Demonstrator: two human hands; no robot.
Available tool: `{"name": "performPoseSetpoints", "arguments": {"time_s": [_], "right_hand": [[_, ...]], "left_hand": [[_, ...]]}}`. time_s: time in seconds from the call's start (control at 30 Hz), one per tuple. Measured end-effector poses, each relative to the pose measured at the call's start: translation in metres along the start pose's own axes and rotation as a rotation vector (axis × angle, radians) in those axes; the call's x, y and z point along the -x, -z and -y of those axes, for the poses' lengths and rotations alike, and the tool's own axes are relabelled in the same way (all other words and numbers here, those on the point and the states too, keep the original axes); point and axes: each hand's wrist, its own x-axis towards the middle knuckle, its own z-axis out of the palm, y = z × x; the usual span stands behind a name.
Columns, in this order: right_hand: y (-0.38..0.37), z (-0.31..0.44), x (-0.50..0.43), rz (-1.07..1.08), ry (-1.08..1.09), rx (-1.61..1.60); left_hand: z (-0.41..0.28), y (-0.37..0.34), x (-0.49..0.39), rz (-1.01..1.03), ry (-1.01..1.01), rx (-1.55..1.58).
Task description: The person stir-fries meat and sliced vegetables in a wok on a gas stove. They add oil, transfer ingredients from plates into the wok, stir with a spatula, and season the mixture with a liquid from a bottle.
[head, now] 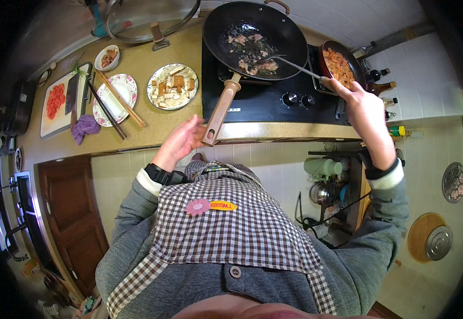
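Note:
My right hand (361, 101) grips the handle of a metal cooking spatula (301, 68), its head down in a large black wok (219, 44) on the stove. Pieces of meat (251, 65) lie in oil at the wok's bottom. My left hand (183, 137) holds nothing; its fingers are apart, beside the end of the wok's wooden handle (217, 113). Left of the wok, a plate (150, 97) bears cut tofu pieces (177, 81). A second, smaller pan (322, 63) with reddish cooked food stands at the stove's right.
Chopsticks (122, 99) rest across a floral plate (130, 85). Further left, a cutting board (50, 129) holds chopped red food and a cleaver (71, 93), near a purple cloth (84, 128). A small bowl (116, 63) and a glass lid (130, 38) stand behind; bottles (379, 87) line the right wall.

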Motion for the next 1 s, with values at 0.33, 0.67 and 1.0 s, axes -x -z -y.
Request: {"name": "performPoseSetpoints", "arguments": {"time_s": [0.33,0.67,1.0], "right_hand": [[-0.044,0.048,-0.028,0.082,-0.168,-0.165],[-0.063,0.086,-0.061,0.08,-0.123,-0.411],[0.056,0.025,0.004,0.216,-0.078,0.002]], "left_hand": [[-0.005,0.098,-0.08,-0.398,-0.177,0.316],[-0.012,0.109,-0.093,-0.369,-0.277,0.35],[-0.012,0.118,-0.1,-0.345,-0.35,0.303]]}}
